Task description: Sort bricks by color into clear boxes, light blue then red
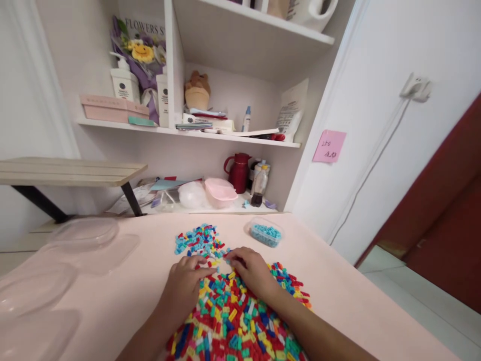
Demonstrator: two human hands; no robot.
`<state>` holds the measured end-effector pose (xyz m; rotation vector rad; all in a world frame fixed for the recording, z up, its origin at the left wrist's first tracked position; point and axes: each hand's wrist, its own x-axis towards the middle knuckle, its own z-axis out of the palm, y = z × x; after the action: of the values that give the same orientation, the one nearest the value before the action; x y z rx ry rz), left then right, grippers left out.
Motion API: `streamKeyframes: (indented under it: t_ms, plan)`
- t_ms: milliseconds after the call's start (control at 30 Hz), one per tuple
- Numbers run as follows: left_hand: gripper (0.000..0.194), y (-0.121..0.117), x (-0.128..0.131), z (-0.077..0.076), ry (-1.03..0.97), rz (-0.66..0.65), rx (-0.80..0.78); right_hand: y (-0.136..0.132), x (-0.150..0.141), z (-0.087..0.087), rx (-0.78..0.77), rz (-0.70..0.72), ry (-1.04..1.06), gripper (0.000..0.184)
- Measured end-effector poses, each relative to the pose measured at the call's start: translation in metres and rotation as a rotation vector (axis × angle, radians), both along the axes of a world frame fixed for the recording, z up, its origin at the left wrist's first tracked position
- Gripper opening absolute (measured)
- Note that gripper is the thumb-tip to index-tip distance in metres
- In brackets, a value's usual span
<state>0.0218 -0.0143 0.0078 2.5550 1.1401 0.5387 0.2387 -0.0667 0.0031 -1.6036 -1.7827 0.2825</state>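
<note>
Left forearm (145, 331) skirts the pile (240, 326); left hand (184, 281), palm down at its far left, extends fingers. Right forearm (308, 318) crosses it, right hand (250, 271) curled at its far edge.

bricks (233, 315): smooth, slightly glossy plastic | container (259, 222) near far edge of surface (338, 301): clear, glossy plastic | surface: matt, possibly cloth | stand (71, 171): matt, wood-look top

1 head view, forward and down
</note>
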Motion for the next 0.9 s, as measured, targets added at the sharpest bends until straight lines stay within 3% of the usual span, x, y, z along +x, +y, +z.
streamKeyframes:
  t_ms: [467,767,900]
  plan:
    - [0.046,0.007,-0.002,-0.008,-0.234,0.011,0.004,-0.001,-0.003,0.011,-0.072,-0.072,-0.122,0.019]
    - [0.042,0.008,-0.004,-0.003,-0.305,0.038,0.015,0.004,0.001,0.003,-0.106,-0.072,0.194,0.010]
    - [0.040,0.009,-0.006,-0.001,-0.333,0.081,0.012,0.003,0.006,0.012,-0.018,-0.045,0.287,0.009]
